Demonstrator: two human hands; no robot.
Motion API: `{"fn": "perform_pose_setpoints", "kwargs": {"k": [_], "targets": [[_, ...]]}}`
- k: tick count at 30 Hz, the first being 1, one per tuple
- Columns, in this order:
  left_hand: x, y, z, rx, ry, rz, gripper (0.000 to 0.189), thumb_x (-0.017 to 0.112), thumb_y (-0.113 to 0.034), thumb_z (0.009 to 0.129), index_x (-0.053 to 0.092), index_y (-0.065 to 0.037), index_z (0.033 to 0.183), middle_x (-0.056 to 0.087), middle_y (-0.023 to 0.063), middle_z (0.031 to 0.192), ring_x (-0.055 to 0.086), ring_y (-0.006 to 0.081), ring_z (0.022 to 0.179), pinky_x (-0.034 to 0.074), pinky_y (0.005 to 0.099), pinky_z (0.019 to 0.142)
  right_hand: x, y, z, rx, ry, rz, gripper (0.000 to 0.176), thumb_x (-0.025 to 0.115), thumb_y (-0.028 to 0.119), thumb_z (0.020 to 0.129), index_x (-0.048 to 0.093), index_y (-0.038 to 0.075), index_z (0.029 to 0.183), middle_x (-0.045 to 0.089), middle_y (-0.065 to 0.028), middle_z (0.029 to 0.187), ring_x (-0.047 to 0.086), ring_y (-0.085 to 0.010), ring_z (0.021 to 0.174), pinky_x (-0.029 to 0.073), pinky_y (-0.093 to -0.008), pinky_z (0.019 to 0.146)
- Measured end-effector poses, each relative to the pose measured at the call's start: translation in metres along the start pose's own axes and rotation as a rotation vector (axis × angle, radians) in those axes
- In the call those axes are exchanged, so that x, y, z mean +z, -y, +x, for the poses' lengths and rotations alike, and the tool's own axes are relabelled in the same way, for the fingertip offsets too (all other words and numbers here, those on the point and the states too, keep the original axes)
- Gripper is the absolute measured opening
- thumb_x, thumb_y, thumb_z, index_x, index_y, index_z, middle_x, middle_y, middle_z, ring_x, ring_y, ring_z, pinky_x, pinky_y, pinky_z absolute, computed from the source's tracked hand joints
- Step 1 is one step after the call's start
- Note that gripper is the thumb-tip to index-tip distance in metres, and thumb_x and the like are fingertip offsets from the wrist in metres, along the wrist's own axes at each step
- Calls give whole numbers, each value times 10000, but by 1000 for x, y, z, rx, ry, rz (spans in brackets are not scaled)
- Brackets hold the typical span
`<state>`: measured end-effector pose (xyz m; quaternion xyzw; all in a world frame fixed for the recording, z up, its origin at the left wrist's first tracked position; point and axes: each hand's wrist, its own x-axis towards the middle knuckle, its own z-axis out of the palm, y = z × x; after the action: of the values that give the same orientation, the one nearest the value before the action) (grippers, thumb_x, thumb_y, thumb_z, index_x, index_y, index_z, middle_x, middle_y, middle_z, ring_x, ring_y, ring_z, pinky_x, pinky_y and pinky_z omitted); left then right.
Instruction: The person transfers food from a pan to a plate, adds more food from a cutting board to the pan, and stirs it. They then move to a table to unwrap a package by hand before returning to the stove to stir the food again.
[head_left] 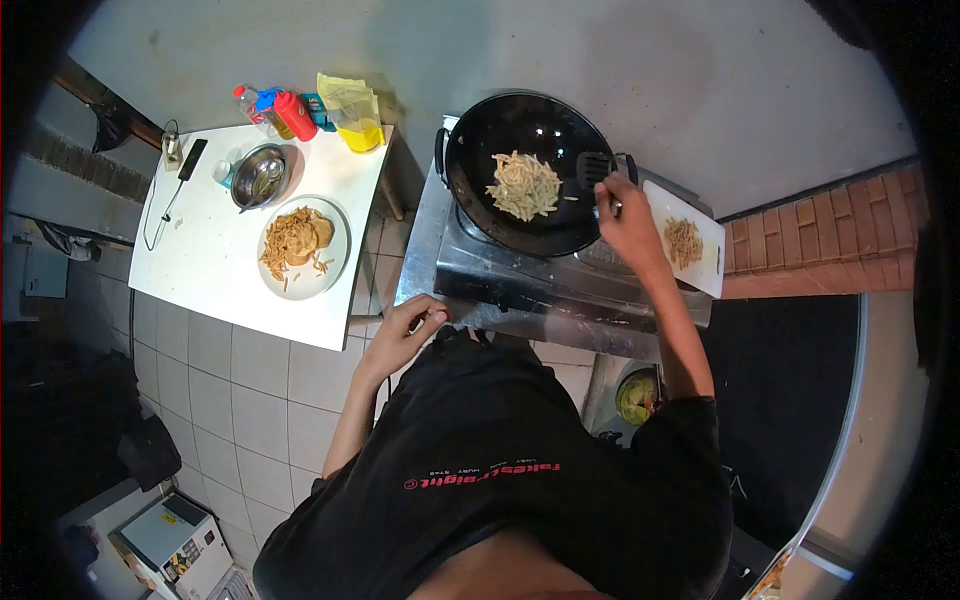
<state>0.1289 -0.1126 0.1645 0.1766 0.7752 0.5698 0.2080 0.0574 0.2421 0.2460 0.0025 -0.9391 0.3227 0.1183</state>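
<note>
Head view: right hand [624, 222] grips spatula [593, 170], probably light and stiff, best held behind its slotted end. Left hand [400, 330] half-curled; cannot tell if closed.

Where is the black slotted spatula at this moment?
In the head view, the slotted spatula is in the right hand, at the right side of the wok.

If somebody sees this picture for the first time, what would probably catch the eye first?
Probably the big black wok on the metal stove, with a heap of pale strips inside. The right hand holds a black slotted spatula near the wok's right rim. On the white table to the left, a plate of browned food also stands out.
</note>
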Motion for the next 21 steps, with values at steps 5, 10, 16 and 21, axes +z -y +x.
{"fn": "perform_pose_setpoints", "kwargs": {"k": [5, 10, 16, 21], "targets": [[6, 0, -1, -24, -9, -11, 212, 611, -199, 989, 638, 10, 1007, 624, 59, 895, 566, 142, 787, 435, 276, 687, 10, -5, 8, 27, 22, 200, 273, 557, 138, 983, 527, -80, 822, 491, -152, 751, 538, -240, 691, 418, -342, 647], [19, -6, -3, -27, -18, -26, 221, 607, -209, 993, 632, 10, 1000, 625, 53, 898, 571, 135, 807, 438, 277, 702, 40, -44, 38, -75, 21, 549, 310, 512, 172, 1028, 505, -12, 778, 431, 5, 739, 380, -69, 600, 326, -252, 532], [33, -16, -3, -27, -20, -35, 228, 602, -220, 998, 629, 6, 995, 621, 47, 904, 568, 128, 813, 439, 270, 719, 44, -43, 55, 403, 11, 980, 243, 532, 133, 974, 552, 31, 755, 488, 10, 714, 346, -48, 487, 295, -248, 451], [33, -23, 0, -46, -8, -48, 200, 611, -199, 987, 650, -3, 979, 658, 20, 893, 536, 87, 785, 427, 249, 699, 28, -53, 31, 532, -105, 1176, 208, 559, 169, 979, 550, 31, 824, 510, -20, 772, 368, -72, 484, 320, -246, 444]]}}
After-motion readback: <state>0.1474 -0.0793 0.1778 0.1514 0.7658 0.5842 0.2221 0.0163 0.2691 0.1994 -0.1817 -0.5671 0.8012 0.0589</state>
